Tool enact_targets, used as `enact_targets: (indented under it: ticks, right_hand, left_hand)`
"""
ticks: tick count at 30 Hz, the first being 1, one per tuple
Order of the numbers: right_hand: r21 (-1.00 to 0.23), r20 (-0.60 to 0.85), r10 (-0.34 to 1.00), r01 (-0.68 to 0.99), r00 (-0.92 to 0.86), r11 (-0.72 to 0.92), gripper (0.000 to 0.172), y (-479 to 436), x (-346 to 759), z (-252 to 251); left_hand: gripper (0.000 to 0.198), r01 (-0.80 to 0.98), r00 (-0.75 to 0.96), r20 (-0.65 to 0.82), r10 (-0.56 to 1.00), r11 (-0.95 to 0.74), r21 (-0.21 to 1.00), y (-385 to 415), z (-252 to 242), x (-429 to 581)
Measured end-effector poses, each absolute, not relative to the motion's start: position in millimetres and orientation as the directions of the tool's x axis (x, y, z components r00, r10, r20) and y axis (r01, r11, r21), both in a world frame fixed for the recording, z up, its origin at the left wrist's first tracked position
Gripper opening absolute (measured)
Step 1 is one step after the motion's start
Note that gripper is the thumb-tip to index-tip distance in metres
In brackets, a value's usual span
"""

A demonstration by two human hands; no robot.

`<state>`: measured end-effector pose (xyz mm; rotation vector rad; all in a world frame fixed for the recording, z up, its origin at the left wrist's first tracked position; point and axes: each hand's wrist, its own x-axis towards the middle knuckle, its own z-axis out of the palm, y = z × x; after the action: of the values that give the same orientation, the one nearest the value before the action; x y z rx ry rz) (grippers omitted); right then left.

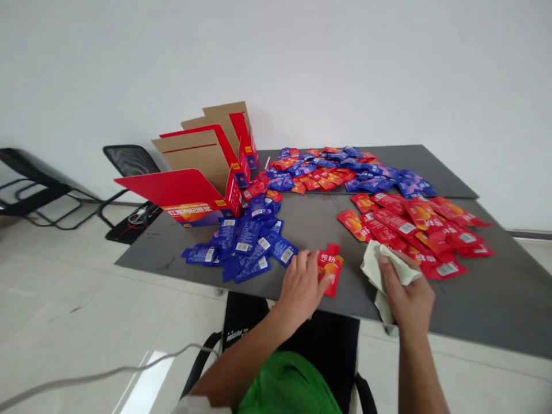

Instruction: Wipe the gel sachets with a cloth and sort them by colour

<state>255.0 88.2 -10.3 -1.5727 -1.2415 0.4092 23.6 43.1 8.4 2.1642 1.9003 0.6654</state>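
Note:
My left hand is at the table's near edge, with its thumb and fingers on a small red packet printed with an orange fruit. The fingers cover the packet's left side. In my right hand is a crumpled pale cloth, pinched under the thumb, with one end hanging down. Beyond that hand lies a heap of red packets. Left of my left hand a heap of blue packets spreads over the grey table.
An open red carton stands at the table's left, with more open cartons behind it. A mixed pile of red and blue packets lies at the back. Black chairs stand on the left, by the white wall.

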Motion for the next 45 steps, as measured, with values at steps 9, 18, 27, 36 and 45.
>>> enact_targets:
  ticks: [9,18,27,36,45]
  right_hand:
    - [-0.831,0.387,0.883,0.515,0.265,0.209,0.053,95.3,254.5,-6.7]
    - [-0.439,0.486,0.623,0.445,-0.613,0.780,0.042,96.1,223.2,16.9]
    - [-0.271,0.337,0.592,0.527,-0.732,0.806,0.043,161.5,210.0,-3.8]
    - [-0.255,0.462,0.553,0.493,-0.693,0.832,0.048,121.5,213.6,26.6]
    - [-0.221,0.320,0.588,0.545,-0.743,0.809,0.043,153.3,215.4,-0.8]
  left_hand:
    - [0.047,0.783,0.476,0.380,0.793,-0.579,0.228,-15.4,-23.7,15.9]
    - [0.029,0.750,0.515,0.434,0.739,-0.634,0.190,-9.1,-36.5,2.3]
    - [0.032,0.748,0.523,0.484,0.702,-0.650,0.134,-7.5,-44.4,-1.1]
    - [0.025,0.765,0.487,0.426,0.762,-0.608,0.212,-6.1,-39.8,2.1]
    - [0.029,0.760,0.482,0.420,0.769,-0.606,0.236,-8.1,-39.9,2.6]
